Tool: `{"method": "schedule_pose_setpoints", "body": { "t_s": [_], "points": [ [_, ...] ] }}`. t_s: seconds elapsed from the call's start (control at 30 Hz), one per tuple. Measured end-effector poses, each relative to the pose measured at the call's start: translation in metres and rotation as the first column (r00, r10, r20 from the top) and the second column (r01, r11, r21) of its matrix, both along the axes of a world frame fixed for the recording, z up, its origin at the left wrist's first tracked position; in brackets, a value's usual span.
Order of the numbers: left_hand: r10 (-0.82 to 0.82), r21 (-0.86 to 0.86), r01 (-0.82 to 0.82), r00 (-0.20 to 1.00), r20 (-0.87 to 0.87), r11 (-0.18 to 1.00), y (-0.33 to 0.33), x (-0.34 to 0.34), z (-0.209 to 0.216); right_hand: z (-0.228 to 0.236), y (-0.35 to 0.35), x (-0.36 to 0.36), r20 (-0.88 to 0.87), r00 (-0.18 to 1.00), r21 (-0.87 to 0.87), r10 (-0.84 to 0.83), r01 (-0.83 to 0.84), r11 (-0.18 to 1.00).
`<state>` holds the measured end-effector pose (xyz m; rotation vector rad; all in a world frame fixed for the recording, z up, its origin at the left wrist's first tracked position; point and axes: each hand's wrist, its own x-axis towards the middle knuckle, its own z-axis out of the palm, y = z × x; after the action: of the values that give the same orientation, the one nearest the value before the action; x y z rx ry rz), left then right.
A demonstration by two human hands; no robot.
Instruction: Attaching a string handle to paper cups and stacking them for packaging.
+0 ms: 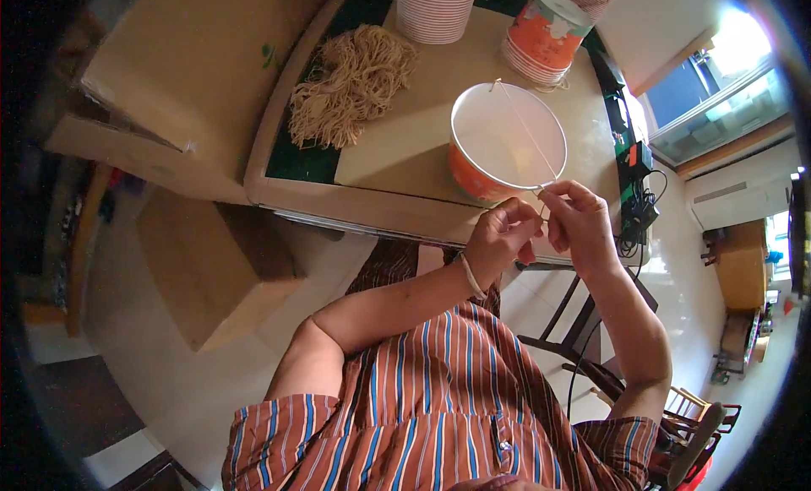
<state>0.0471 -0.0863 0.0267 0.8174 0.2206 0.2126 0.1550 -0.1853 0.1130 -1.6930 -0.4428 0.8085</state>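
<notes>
Work at a table, as seen from within the room. The table's front edge (372, 206) curves across the middle of the frame; the paper bucket (473, 172) stands close to it, right of centre. Room to move lies on the tan board (405, 136) to the bucket's left, with a narrower strip to its right, before the black power adapters (638, 159) and cables along the right edge. The bucket is round, mouth upward, orange outside and whitish within; a thin pale cord (526, 130) spans its mouth from far rim to near rim. Left hand (504, 233) and right hand (579, 221) meet at the near rim, fingertips pinched narrowly on the cord. Counted: one bucket at the hands; one tangled cord heap (351, 86), upper left of centre; three nested bucket stacks (435, 10) at the top, one partly cut off; two cardboard boxes (198, 69) at left.
</notes>
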Motion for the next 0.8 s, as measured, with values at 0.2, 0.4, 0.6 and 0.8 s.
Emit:
{"method": "schedule_pose_setpoints", "body": {
  "t_s": [0.2,0.4,0.6,0.8],
  "points": [
    [0.234,0.912,-0.375,0.914,0.333,0.166,0.013,-0.009,0.020,0.000,0.004,-0.005,0.153,0.988,-0.093,-0.023,0.038,0.995],
    [0.174,0.856,-0.293,0.902,0.395,-0.427,0.031,-0.011,0.049,0.001,0.005,-0.005,0.226,0.974,-0.114,-0.022,0.049,0.992],
    [0.070,0.825,-0.382,0.891,0.448,-0.417,0.050,-0.001,0.057,0.000,0.007,-0.005,0.289,0.957,-0.108,-0.027,0.061,0.992],
    [-0.073,0.735,-0.472,0.860,0.504,-0.487,0.067,0.014,0.066,-0.003,0.006,-0.002,0.212,0.977,-0.056,-0.018,0.030,0.998]
  ]
}}
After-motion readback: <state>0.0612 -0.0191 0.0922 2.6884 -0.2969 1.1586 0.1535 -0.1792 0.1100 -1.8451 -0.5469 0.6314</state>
